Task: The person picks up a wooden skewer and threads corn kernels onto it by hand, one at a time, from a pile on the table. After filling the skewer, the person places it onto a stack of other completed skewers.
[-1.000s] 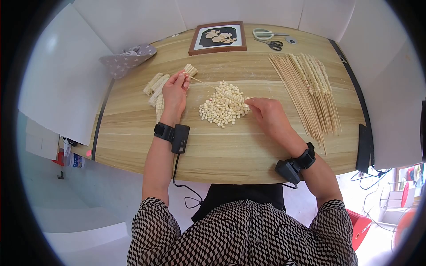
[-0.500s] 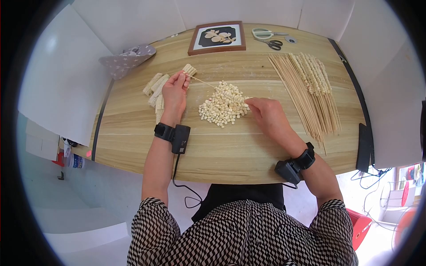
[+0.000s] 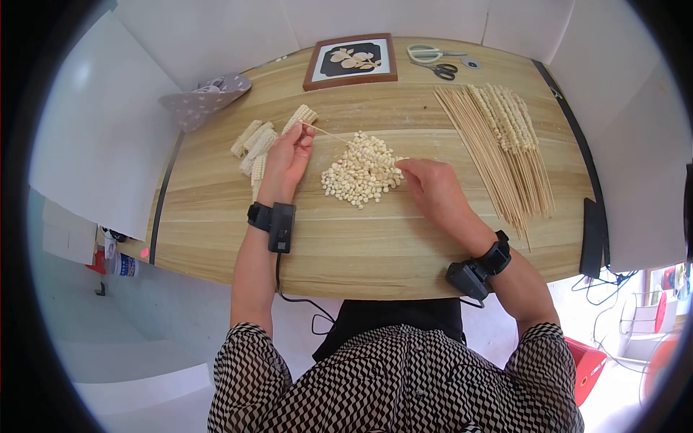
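My left hand (image 3: 287, 160) pinches one end of a thin wooden skewer (image 3: 328, 133) between thumb and fingertips. The skewer slants down to the right, over the heap of pale corn kernels (image 3: 361, 177), where its far end blends into them. At the heap's right edge, my right hand (image 3: 433, 184) is closed with thumb and fingertips together. Whatever is in that pinch is too small to make out. Just beyond my left hand lies a pale corn cob (image 3: 302, 115). More corn cobs (image 3: 256, 144) lie stacked to its left, partly hidden by the hand and wrist.
Bare wooden skewers (image 3: 480, 159) and skewers threaded with kernels (image 3: 505, 119) lie at the right. Behind are a framed picture (image 3: 351, 61), green-handled scissors (image 3: 426, 53) and black scissors (image 3: 442, 71). A grey star-patterned cloth item (image 3: 206, 101) rests at the back left.
My left hand has turned slightly, with its palm more upward, and uncovers more of the cob behind it. The right hand has barely moved.
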Motion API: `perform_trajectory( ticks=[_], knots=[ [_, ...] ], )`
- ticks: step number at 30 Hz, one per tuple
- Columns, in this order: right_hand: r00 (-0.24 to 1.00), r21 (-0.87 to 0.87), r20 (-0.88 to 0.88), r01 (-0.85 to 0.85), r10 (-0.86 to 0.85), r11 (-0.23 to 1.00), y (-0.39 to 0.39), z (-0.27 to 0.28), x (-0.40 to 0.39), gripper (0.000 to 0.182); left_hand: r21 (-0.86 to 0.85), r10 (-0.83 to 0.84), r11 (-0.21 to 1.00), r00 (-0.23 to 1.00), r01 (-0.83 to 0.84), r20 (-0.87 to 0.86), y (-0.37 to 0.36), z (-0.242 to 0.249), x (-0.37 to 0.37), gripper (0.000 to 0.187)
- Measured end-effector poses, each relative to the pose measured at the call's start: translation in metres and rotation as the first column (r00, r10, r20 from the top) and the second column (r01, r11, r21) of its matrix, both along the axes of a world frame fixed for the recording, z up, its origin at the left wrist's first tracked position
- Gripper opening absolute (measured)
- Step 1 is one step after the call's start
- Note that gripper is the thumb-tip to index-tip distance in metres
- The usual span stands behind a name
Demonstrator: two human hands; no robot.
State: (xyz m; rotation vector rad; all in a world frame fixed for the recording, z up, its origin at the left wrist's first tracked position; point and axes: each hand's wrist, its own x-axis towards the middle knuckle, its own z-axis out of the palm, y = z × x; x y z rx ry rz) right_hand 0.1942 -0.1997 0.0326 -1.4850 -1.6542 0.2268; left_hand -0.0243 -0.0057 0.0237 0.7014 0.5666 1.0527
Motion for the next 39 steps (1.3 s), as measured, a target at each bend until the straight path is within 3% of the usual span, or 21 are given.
perform_trajectory(
  ticks=[3,6,9,11,15,18,24,30,39],
  knots=[
    [1.0,0.042,-0.024,-0.015,0.016,0.999,0.001,-0.002,-0.005,0.016,-0.07,-0.042,0.997,0.997,0.038,-0.064,-0.015,0.003,0.014,0.016],
    [0.998,0.073,-0.058,-0.008,0.012,0.997,0.0,0.001,-0.007,0.016,0.06,-0.18,0.981,0.981,0.184,-0.068,-0.027,0.003,0.026,0.018],
    [0.998,0.078,-0.055,0.022,-0.018,0.997,0.0,0.003,-0.005,0.015,0.114,-0.063,0.991,0.993,0.073,-0.096,-0.026,0.007,0.025,0.017],
    [0.999,0.086,-0.041,0.034,-0.03,0.996,0.001,0.003,-0.003,0.015,0.119,0.144,0.983,0.989,-0.139,-0.038,-0.019,0.009,0.017,0.018],
    [1.0,0.043,-0.023,0.02,-0.019,0.999,-0.001,0.005,-0.002,0.016,0.086,0.166,0.983,0.986,-0.164,-0.021,-0.008,0.008,0.006,0.02],
    [1.0,0.018,-0.006,0.012,-0.012,1.0,-0.002,0.006,-0.002,0.017,0.151,0.112,0.983,0.993,-0.106,-0.036,-0.004,0.002,0.003,0.02],
    [1.0,0.044,-0.023,-0.014,0.015,0.999,0.0,0.002,-0.001,0.017,0.108,0.108,0.989,0.994,-0.104,-0.034,-0.009,0.009,0.006,0.015],
    [1.0,-0.003,0.002,0.005,-0.005,1.0,-0.002,0.005,0.0,0.017,0.067,0.002,0.998,1.0,-0.003,0.015,-0.004,0.005,0.003,0.015],
    [0.999,0.054,-0.038,0.01,-0.008,0.998,0.0,0.004,-0.002,0.016,0.064,-0.124,0.989,0.985,0.133,-0.123,-0.042,0.014,0.031,0.014]
  ],
)
